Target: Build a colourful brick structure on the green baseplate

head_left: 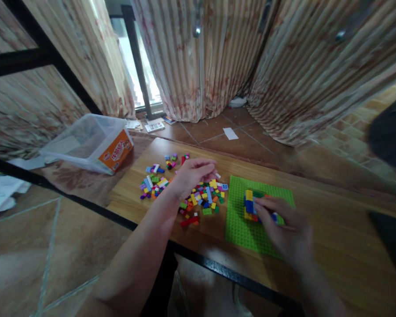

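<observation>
My left hand [196,174] hovers over a pile of loose toy bricks [194,198] in many colours, its fingers stretched out and slightly bent. Nothing shows clearly in it. On the right, a green studded baseplate [237,233] lies on the wooden table. A low block build [249,204] of yellow, blue, red and green bricks stands on the plate. The thumb and fingers of my right hand [287,220] close on the top of this build, by a blue brick. That hand is somewhat blurred and covers the build's right part.
A clear plastic box [86,145] with an orange label is on the floor beyond the table's left end. The wooden table [336,220] has a black frame edge in front. A dark flat object [387,237] lies at its right. Striped curtains [198,66] hang behind.
</observation>
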Action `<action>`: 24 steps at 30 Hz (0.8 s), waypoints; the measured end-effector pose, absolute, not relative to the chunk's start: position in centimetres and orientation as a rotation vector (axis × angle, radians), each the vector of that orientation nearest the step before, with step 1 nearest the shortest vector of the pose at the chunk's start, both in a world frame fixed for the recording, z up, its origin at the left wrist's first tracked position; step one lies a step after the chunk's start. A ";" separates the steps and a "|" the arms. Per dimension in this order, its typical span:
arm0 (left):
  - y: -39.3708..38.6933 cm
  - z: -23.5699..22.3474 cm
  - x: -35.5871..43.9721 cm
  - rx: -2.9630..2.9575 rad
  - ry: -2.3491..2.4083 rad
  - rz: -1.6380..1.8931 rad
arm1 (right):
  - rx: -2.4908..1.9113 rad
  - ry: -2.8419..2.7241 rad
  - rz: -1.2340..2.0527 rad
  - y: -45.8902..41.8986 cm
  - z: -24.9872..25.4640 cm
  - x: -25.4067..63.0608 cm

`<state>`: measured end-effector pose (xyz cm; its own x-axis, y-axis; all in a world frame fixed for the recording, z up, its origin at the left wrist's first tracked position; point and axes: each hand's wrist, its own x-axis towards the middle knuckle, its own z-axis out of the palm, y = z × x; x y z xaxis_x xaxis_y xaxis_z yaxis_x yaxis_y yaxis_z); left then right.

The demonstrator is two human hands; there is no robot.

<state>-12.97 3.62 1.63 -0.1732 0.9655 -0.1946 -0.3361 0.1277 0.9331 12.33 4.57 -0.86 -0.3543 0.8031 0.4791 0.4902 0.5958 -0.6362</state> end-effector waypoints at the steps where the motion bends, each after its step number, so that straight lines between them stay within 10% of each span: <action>1: 3.6 1.7 -13.1 0.729 1.187 1.404 | -0.951 -2.097 0.523 3.7 -1.0 11.3; 24: 3.8 1.8 -13.8 0.722 1.262 1.455 | -0.820 -2.401 0.604 1.2 -3.5 4.8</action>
<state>-13.82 3.79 1.84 -0.2867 0.9413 -0.1783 -0.3092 0.0852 0.9472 4.79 1.17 -3.50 -0.6769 0.6566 0.3328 0.4207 0.7161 -0.5570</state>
